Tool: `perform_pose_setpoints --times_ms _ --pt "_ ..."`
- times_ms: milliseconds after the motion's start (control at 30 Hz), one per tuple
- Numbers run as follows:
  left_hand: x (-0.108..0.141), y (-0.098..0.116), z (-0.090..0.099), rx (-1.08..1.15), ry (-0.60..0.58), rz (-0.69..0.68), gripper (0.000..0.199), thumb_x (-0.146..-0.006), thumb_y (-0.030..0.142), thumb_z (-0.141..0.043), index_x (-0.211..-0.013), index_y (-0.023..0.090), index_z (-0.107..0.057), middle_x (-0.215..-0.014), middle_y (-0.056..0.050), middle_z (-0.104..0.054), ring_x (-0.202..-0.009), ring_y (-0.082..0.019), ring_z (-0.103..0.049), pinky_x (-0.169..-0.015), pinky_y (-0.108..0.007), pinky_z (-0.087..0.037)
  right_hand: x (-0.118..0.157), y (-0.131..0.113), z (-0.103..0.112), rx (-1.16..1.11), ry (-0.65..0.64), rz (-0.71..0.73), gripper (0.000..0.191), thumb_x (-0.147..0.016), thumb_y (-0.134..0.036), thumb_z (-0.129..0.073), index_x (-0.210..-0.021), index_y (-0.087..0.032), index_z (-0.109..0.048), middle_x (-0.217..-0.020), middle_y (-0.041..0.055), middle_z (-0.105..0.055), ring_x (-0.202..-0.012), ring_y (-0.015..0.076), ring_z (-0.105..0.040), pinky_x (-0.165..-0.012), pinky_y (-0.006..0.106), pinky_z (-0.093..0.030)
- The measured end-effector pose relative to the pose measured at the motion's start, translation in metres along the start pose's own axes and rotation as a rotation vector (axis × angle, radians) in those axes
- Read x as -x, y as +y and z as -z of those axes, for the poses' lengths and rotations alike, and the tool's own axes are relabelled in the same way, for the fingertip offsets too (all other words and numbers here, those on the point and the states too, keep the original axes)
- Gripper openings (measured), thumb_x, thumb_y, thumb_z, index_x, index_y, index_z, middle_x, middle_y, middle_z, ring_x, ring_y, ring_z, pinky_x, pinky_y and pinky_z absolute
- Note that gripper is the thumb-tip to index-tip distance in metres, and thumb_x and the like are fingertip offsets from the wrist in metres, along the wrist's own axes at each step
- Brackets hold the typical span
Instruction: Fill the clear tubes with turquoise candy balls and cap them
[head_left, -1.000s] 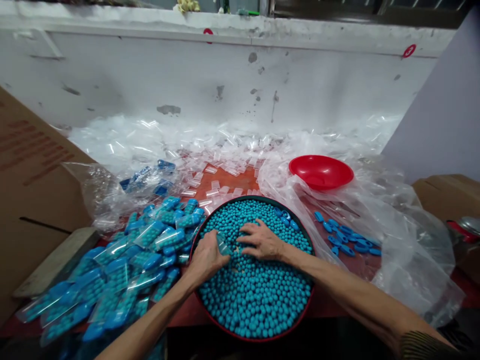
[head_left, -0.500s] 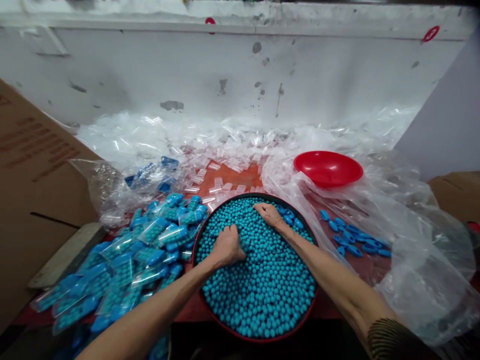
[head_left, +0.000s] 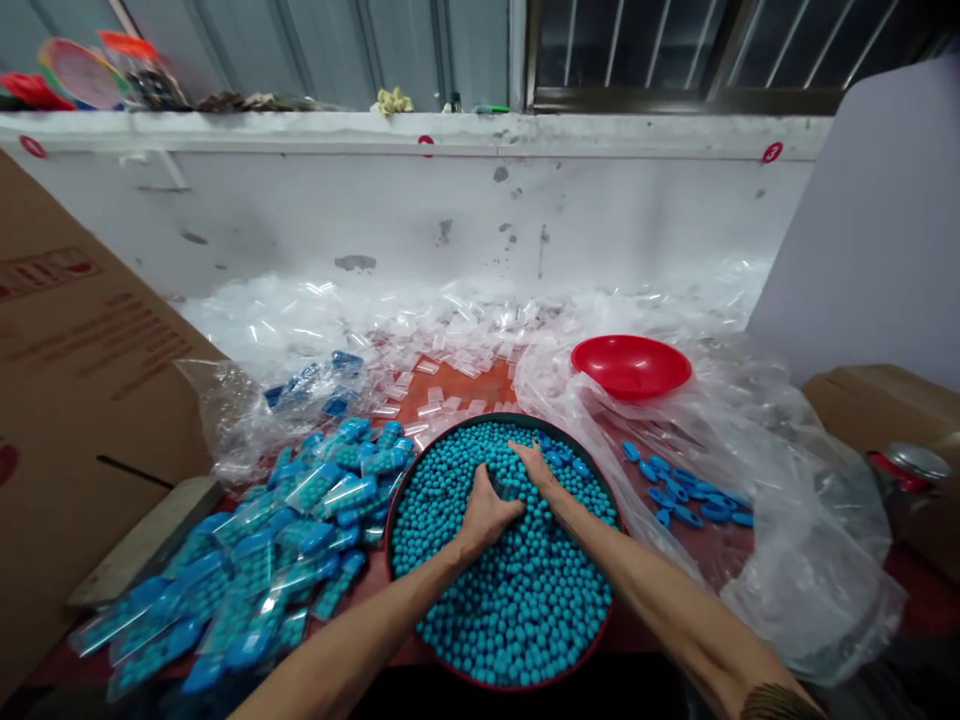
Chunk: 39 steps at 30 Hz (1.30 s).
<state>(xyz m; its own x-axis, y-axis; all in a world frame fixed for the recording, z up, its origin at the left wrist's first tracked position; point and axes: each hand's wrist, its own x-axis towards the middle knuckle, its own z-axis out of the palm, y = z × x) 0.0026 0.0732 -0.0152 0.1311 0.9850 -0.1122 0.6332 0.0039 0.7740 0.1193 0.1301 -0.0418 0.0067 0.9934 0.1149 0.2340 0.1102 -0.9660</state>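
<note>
A round tub (head_left: 391,520) with a dark inner wall and red rim is filled with turquoise beads (head_left: 517,620). Within it, my left hand (head_left: 484,512) curls round a small clear plastic case (head_left: 511,490), whose lower part is hidden among the beads. My right hand (head_left: 531,464) is just beyond it on the right, fingers apart, some of them hidden in the beads. Several blue plastic caps (head_left: 559,455) lie on the beads near the tub's far right side, beside my right hand.
Bead-filled clear packs with blue ends (head_left: 300,530) are heaped at left, beside a cardboard box (head_left: 90,330). Loose blue caps (head_left: 686,490) lie at right, near plastic sheeting (head_left: 810,580) and a red bowl (head_left: 631,367). Clear plastic pieces (head_left: 450,350) cover the back.
The view has tilted up, showing the ledge and window. My left hand has moved right toward my right hand and opened from a fist-like shape, exposing the clear case. My right hand's fingers have spread.
</note>
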Motion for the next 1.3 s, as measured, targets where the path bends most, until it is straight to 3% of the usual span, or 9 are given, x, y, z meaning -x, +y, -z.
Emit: perform_pose_setpoints --times_ms 100,233,367,500,600,767,867,1067,1300 --pt "-0.002 -0.007 -0.009 0.256 0.029 -0.012 0.089 -0.05 0.029 -0.072 -0.122 0.01 -0.022 -0.121 -0.015 -0.044 -0.112 -0.025 -0.044 -0.097 -0.036 -0.033 0.015 -0.006 0.0 0.035 -0.059 0.023 0.056 -0.085 -0.05 -0.026 -0.09 -0.009 -0.064 -0.09 0.0095 -0.064 -0.089 0.0203 -0.057 -0.088 0.036 -0.042" --pt "-0.004 -0.016 -0.004 0.451 -0.106 -0.18 0.076 -0.054 0.033 -0.072 -0.118 0.016 -0.035 -0.116 -0.01 -0.05 -0.111 -0.024 -0.044 -0.097 -0.036 -0.033 0.036 -0.013 0.006 0.084 -0.166 0.091 0.052 -0.084 -0.052 -0.032 -0.113 -0.015 -0.055 -0.119 0.0085 -0.052 -0.114 0.0195 -0.043 -0.1 0.035 -0.031" --pt "0.001 -0.016 0.005 0.502 -0.164 -0.141 0.085 -0.05 0.029 -0.076 -0.122 0.019 -0.03 -0.115 -0.008 -0.05 -0.107 -0.023 -0.047 -0.097 -0.038 -0.033 0.019 -0.017 0.02 0.133 -0.232 0.137 0.045 -0.089 -0.042 -0.025 -0.106 -0.017 -0.059 -0.108 0.0068 -0.058 -0.105 0.0154 -0.05 -0.096 0.032 -0.035" --pt "0.005 -0.015 0.009 0.463 -0.233 -0.032 0.091 -0.052 0.03 -0.075 -0.123 0.019 -0.021 -0.104 -0.006 -0.054 -0.096 -0.021 -0.052 -0.09 -0.039 -0.039 -0.015 -0.009 0.021 0.205 -0.245 0.159 0.025 -0.081 -0.028 -0.047 -0.097 -0.016 -0.063 -0.116 0.0076 -0.052 -0.11 0.0167 -0.044 -0.1 0.03 -0.027" --pt "0.005 -0.019 0.01 0.465 -0.245 -0.121 0.088 -0.05 0.029 -0.077 -0.12 0.02 -0.024 -0.111 -0.007 -0.05 -0.101 -0.021 -0.05 -0.091 -0.037 -0.037 -0.015 0.004 0.016 0.242 -0.269 0.127 0.016 -0.072 -0.025 -0.058 -0.085 -0.018 -0.065 -0.11 0.0066 -0.054 -0.108 0.0193 -0.044 -0.099 0.032 -0.027" --pt "0.005 -0.027 0.014 0.449 -0.295 -0.151 0.091 -0.05 0.029 -0.078 -0.121 0.023 -0.022 -0.111 -0.006 -0.048 -0.101 -0.021 -0.05 -0.089 -0.036 -0.039 0.01 0.017 0.017 0.217 -0.137 -0.038 0.012 -0.069 -0.029 -0.059 -0.072 -0.017 -0.061 -0.079 0.0037 -0.06 -0.084 0.0183 -0.053 -0.083 0.03 -0.038" --pt "0.005 -0.026 0.014 0.481 -0.321 -0.138 0.091 -0.051 0.027 -0.077 -0.122 0.024 -0.02 -0.109 -0.005 -0.048 -0.096 -0.02 -0.052 -0.086 -0.036 -0.041 0.013 0.013 0.016 0.126 0.001 -0.168 0.028 -0.076 -0.039 -0.045 -0.068 -0.015 -0.056 -0.063 0.0024 -0.056 -0.066 0.017 -0.054 -0.067 0.029 -0.042" --pt "-0.001 -0.024 0.009 0.491 -0.305 -0.165 0.092 -0.05 0.027 -0.077 -0.121 0.023 -0.02 -0.112 -0.007 -0.046 -0.098 -0.021 -0.05 -0.086 -0.036 -0.042 0.016 -0.014 -0.004 -0.1 0.181 -0.195 0.039 -0.082 -0.047 -0.029 -0.081 -0.015 -0.052 -0.075 0.0025 -0.057 -0.071 0.0138 -0.053 -0.067 0.025 -0.044" --pt "0.002 -0.027 0.012 0.352 -0.324 -0.21 0.093 -0.052 0.029 -0.075 -0.126 0.02 -0.019 -0.117 -0.008 -0.047 -0.106 -0.024 -0.047 -0.092 -0.038 -0.038 0.021 -0.032 -0.007 -0.151 0.01 -0.105 0.034 -0.078 -0.041 -0.04 -0.077 -0.015 -0.061 -0.076 0.0035 -0.062 -0.081 0.0172 -0.056 -0.08 0.03 -0.042"
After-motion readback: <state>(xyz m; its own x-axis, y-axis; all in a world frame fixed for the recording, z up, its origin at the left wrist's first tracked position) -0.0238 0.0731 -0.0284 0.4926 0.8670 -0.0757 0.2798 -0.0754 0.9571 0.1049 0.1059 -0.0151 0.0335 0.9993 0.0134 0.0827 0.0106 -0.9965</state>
